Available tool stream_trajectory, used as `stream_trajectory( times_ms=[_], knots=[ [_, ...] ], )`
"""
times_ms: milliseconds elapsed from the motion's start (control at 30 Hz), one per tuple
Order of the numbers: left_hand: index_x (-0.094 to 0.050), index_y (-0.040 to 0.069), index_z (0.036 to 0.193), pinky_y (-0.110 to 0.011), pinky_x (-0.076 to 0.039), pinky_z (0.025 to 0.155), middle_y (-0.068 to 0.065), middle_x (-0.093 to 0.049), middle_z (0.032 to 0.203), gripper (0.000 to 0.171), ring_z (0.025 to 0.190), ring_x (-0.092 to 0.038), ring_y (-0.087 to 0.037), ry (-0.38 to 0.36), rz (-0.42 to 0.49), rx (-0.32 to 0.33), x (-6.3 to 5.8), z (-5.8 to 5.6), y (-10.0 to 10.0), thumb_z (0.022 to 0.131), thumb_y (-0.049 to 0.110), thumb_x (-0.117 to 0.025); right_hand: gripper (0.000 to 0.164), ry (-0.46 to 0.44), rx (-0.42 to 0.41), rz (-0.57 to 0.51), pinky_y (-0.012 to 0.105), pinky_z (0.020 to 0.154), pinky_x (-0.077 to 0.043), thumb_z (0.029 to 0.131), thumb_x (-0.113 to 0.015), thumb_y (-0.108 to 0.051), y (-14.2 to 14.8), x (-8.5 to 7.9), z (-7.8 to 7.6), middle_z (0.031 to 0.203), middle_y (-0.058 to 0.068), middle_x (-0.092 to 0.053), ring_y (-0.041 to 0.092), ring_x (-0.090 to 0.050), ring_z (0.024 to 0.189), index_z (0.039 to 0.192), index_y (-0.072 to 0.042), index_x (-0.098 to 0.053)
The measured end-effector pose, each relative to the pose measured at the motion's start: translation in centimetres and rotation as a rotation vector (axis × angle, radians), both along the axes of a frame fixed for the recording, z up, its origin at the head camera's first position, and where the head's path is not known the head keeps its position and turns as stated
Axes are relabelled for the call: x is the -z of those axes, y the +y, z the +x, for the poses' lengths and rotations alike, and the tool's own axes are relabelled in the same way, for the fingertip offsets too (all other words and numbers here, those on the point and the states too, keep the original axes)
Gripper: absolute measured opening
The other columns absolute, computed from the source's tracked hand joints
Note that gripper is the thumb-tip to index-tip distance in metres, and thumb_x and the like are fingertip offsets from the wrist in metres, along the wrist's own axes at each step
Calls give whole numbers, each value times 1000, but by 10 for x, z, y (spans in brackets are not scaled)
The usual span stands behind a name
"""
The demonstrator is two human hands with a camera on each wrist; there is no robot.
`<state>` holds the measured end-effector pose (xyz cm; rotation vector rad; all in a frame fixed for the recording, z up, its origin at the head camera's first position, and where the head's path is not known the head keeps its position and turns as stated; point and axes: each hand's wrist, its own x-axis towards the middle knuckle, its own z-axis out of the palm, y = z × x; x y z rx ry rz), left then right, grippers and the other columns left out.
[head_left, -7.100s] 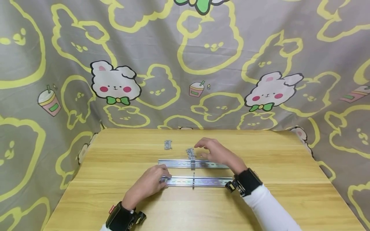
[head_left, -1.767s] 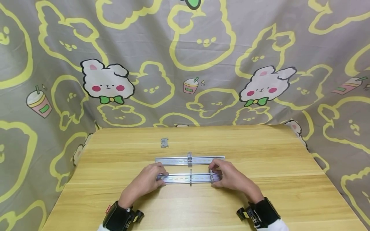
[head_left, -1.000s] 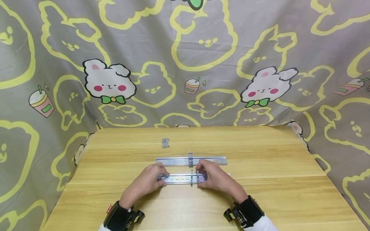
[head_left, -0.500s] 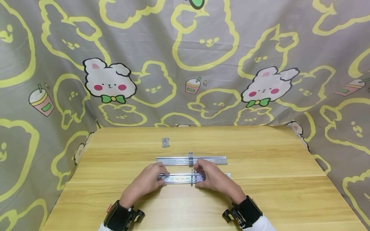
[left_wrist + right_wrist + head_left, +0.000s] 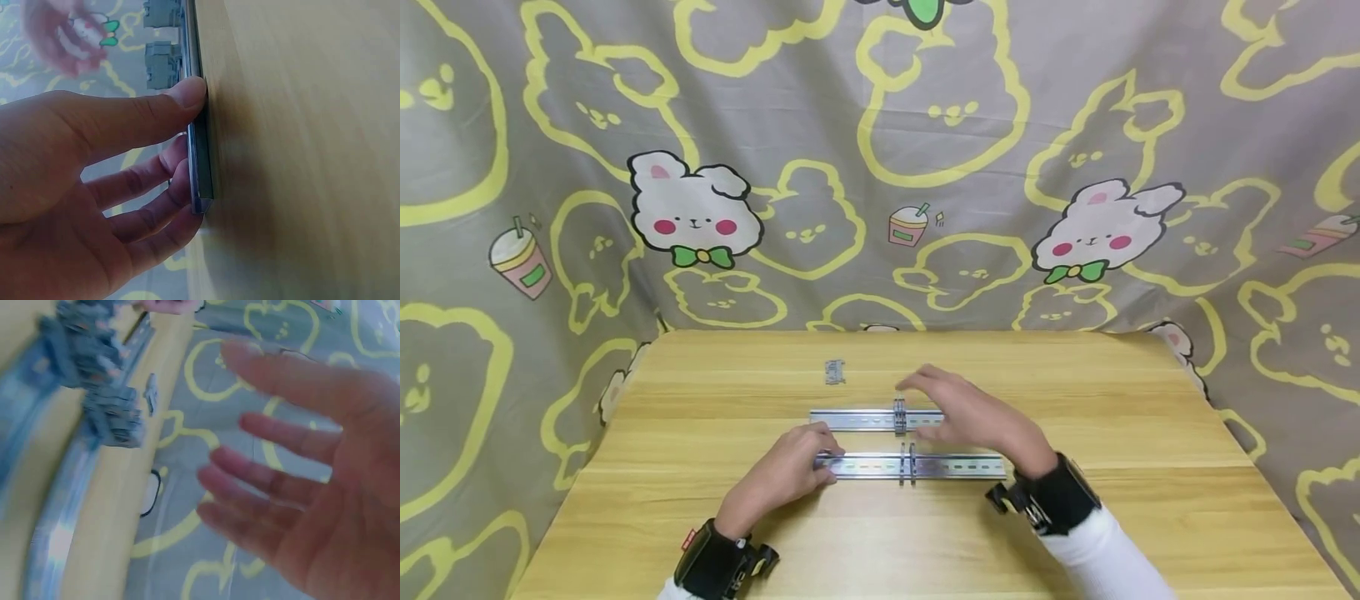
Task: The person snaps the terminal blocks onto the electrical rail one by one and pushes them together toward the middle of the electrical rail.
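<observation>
A metal DIN rail (image 5: 958,467) lies nearest the person, with two grey terminal blocks (image 5: 913,463) standing a small gap apart near its middle. My left hand (image 5: 786,467) pinches this rail's left end; in the left wrist view the thumb (image 5: 187,92) presses one edge and the fingers curl behind. Behind it lies a second DIN rail (image 5: 853,421), carrying a tight group of terminal blocks (image 5: 899,415). Over this far rail, right of the group, hovers my right hand (image 5: 973,417), fingers spread and holding nothing, as the right wrist view also shows.
One loose grey terminal block (image 5: 835,372) lies flat behind the far rail, to the left. The wooden table (image 5: 1075,400) ends at the back against a hanging patterned curtain (image 5: 820,108). Both wrists wear black camera straps (image 5: 1060,496).
The tilted terminal block by the far rail was moved onto the near rail and slid left towards the other one. My right hand then let go and rose backwards. The left hand stayed put.
</observation>
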<state>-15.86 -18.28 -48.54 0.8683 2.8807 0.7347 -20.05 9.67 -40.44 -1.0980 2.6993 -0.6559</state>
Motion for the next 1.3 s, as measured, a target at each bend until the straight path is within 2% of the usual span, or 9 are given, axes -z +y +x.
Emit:
stream_trajectory(
  times_ms=[100,267,500,667,800,867,1033,1167,1300],
  knots=[
    [-77,5,99,-37,-57,84,-3,-69,98,29,92,-65,-20,-4,3,5,-1,0,-1,72,14,-83,61,49,-23,62,37,97,-50,83,-77,-21,-23,-10,-23,135,12,-51,24,-52,119,137,-6,-53],
    [-77,5,99,-38,-57,83,-3,-68,99,28,91,-64,-20,-20,9,12,-1,-1,-2,73,12,-83,69,63,-52,181,40,105,-44,83,-77,-22,-67,-16,-57,145,17,-44,28,-44,130,143,-9,-47],
    [-77,6,99,-38,-58,83,-3,-69,98,28,92,-65,-20,-19,13,11,2,-1,-3,73,14,-83,73,24,-78,290,41,105,-45,82,-77,-23,-116,7,-89,145,18,-42,30,-45,128,145,-9,-44],
    [-77,6,98,-38,-58,83,-3,-69,98,28,91,-65,-20,-1,14,13,2,-2,-6,72,14,-83,72,-6,-50,364,41,105,-44,82,-78,-26,-137,22,-103,148,16,-41,30,-42,131,144,-12,-45],
    [-77,5,98,-38,-58,82,-3,-68,98,29,90,-64,-19,8,22,28,2,-2,-5,72,13,-83,68,13,-57,408,36,98,-49,79,-78,-23,-145,30,-110,137,14,-50,26,-49,121,139,-10,-49],
    [-77,5,98,-38,-57,82,-2,-68,98,28,91,-64,-19,18,29,39,1,-2,-4,72,13,-83,59,36,-71,431,33,93,-51,78,-78,-20,-148,32,-112,128,12,-55,23,-52,114,131,-8,-55],
    [-77,4,98,-39,-57,84,-3,-69,98,27,92,-64,-20,25,32,50,0,-3,-2,72,12,-82,34,80,-84,481,28,86,-50,79,-75,-17,-152,39,-115,110,5,-58,19,-52,101,111,-8,-64],
    [-77,3,98,-39,-57,84,-4,-69,97,27,92,-64,-20,23,25,50,0,-3,-3,73,12,-82,29,90,-91,469,27,84,-50,81,-75,-17,-153,43,-118,104,3,-59,17,-52,96,106,-7,-66],
    [-77,3,97,-39,-57,83,-3,-69,97,27,91,-64,-20,29,26,44,1,-2,-5,72,11,-82,28,85,-113,404,28,83,-51,82,-76,-19,-149,46,-119,101,3,-63,18,-56,93,104,-5,-68]
  ],
)
